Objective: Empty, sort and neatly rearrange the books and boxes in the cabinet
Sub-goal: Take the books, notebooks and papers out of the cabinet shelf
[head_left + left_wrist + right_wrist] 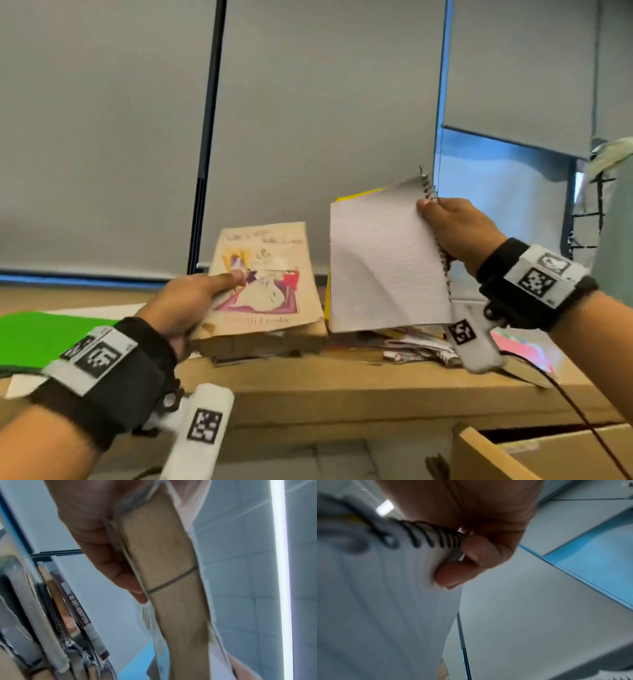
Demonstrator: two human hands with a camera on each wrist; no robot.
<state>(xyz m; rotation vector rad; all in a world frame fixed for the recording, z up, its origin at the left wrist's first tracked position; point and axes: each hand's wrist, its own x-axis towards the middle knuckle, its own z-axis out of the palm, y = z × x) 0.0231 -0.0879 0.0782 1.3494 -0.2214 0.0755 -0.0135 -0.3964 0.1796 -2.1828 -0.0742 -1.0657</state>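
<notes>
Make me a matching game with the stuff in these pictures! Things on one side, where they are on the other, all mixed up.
Things:
1. old storybook
2. spiral notebook
3. green sheet
4. paper pile

Places:
A. lying flat at the far left of the wooden top
B. gripped by the left hand
C. under the raised notebook
D. pinched by the right hand

Pairs: 1-B, 2-D, 3-A, 4-C

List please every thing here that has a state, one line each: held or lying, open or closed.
left hand: grips old book
old book: closed, lifted, worn cover
right hand: grips notebook at its spiral
notebook: open, lifted, pages hanging loose
paper pile: lying untidy on wooden top
</notes>
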